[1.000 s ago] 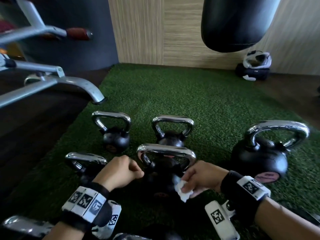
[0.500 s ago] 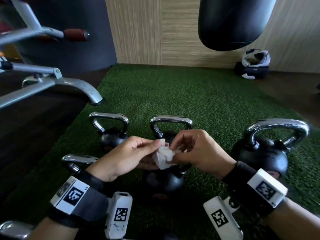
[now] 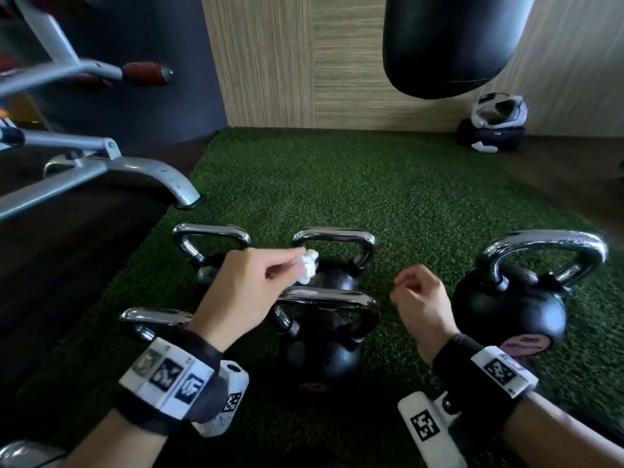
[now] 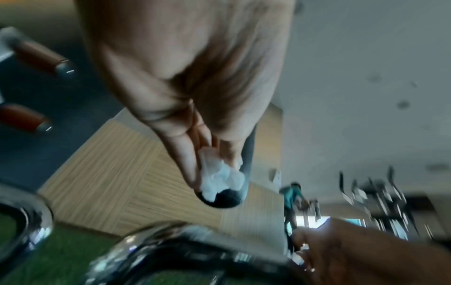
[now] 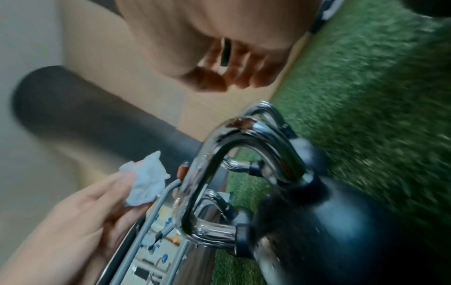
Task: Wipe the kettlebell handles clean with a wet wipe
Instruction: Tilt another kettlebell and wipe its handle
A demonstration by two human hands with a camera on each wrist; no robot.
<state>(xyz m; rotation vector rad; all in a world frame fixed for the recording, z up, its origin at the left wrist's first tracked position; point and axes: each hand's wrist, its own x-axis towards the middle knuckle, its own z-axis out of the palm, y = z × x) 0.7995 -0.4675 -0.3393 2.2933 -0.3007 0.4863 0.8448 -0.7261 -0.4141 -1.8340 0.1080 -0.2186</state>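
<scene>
Head view: my left hand [image 3: 248,285] pinches the wet wipe [image 3: 308,271] above a kettlebell handle [image 3: 326,297]. My right hand [image 3: 420,300] hangs loosely curled, holding nothing.

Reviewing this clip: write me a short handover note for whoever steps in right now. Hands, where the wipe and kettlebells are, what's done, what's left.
Left hand: pinches the crumpled wipe at its fingertips, just in front of the far middle kettlebell's handle; contact cannot be told.
Right hand: loosely curled, holds nothing, hangs beside the near middle kettlebell.
Kettlebells stand upright on the green turf; the largest sits to the right.
Done: cannot tell which handles have been wiped.
Left: wipe each chrome handle, or at least any you cannot confirm.
</scene>
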